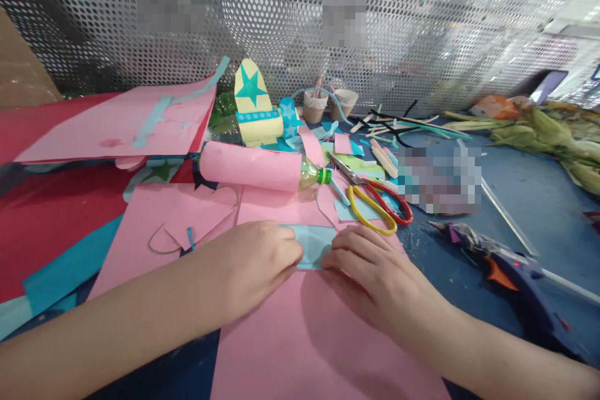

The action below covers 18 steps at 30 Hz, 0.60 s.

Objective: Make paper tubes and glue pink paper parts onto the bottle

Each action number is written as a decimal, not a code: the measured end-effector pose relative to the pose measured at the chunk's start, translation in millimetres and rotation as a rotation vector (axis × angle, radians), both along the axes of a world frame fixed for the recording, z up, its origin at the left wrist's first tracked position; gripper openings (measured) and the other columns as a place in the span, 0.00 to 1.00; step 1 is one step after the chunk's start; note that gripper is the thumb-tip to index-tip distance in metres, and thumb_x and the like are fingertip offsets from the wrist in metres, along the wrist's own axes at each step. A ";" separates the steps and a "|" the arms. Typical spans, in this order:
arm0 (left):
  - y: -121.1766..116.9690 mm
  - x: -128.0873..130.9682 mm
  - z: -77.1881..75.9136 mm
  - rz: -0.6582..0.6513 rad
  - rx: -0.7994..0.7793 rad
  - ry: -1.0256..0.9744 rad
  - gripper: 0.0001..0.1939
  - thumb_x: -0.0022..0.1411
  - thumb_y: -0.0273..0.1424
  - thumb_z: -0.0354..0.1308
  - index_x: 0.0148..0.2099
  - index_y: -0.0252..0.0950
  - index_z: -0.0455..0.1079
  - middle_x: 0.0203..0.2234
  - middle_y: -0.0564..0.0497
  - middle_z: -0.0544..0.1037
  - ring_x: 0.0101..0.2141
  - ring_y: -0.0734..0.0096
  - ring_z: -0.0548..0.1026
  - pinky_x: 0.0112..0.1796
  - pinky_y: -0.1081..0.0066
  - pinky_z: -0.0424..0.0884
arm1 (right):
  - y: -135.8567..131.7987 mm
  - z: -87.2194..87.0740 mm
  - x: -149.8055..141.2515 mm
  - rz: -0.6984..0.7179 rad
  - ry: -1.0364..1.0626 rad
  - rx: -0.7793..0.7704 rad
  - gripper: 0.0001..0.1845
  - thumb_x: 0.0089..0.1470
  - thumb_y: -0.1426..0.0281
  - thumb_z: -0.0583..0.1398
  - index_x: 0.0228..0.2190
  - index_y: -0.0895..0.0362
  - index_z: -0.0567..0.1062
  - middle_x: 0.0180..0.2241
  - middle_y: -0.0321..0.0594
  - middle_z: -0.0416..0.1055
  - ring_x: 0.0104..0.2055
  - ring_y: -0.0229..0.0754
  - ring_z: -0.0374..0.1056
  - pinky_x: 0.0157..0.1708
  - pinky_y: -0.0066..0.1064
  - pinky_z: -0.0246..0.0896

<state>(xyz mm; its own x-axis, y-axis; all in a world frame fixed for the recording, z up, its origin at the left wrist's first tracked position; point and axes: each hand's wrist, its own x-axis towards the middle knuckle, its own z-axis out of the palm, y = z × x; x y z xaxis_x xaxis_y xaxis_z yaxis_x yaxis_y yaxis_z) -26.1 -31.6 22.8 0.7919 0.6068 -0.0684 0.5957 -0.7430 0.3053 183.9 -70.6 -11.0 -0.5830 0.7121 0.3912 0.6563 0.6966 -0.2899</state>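
Note:
A small light blue piece of paper point(315, 246) lies over a pink sheet point(281, 337), between my two hands. My left hand point(265, 256) has its fingers curled and closed on the paper's left end. At the right end, the bent fingers of my right hand point(368, 262) pinch the paper; the thumb is partly hidden. Just beyond my hands lies a plastic bottle point(309, 173) on its side, wrapped in pink paper point(250, 165), its green cap pointing right. Scissors point(370, 190) with one yellow and one red handle rest to the right of the cap.
A glue gun point(506, 275) with an orange trigger and a clear stick lie at right. Paper scraps point(351, 144), two cups point(315, 105) and a yellow paper rocket shape with a star point(252, 90) stand behind. Pink and red sheets point(140, 119) pile up at left; corn husks point(548, 131) are at far right.

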 end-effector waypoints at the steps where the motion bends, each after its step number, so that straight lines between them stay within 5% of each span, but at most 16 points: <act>1: 0.1 0.5 0.2 0.000 0.008 0.002 0.10 0.62 0.21 0.50 0.30 0.35 0.69 0.27 0.52 0.76 0.29 0.68 0.73 0.29 0.71 0.63 | 0.2 -0.5 -0.2 -0.004 0.004 0.000 0.09 0.62 0.72 0.55 0.31 0.56 0.74 0.30 0.40 0.72 0.35 0.44 0.68 0.40 0.39 0.67; 18: 0.9 -1.5 -4.6 0.005 0.024 -0.015 0.12 0.64 0.21 0.50 0.30 0.34 0.69 0.26 0.52 0.75 0.29 0.69 0.72 0.29 0.71 0.62 | 1.5 -1.6 2.0 0.001 -0.036 -0.046 0.09 0.63 0.72 0.54 0.33 0.56 0.73 0.31 0.41 0.72 0.36 0.44 0.67 0.36 0.36 0.65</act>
<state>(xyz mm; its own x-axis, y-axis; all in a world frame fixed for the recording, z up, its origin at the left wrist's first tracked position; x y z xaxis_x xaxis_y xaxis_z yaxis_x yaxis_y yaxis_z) -27.6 -30.6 18.1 0.7898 0.6119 -0.0421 0.5948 -0.7475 0.2958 186.0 -69.1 -12.7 -0.5969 0.7281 0.3370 0.6658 0.6839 -0.2983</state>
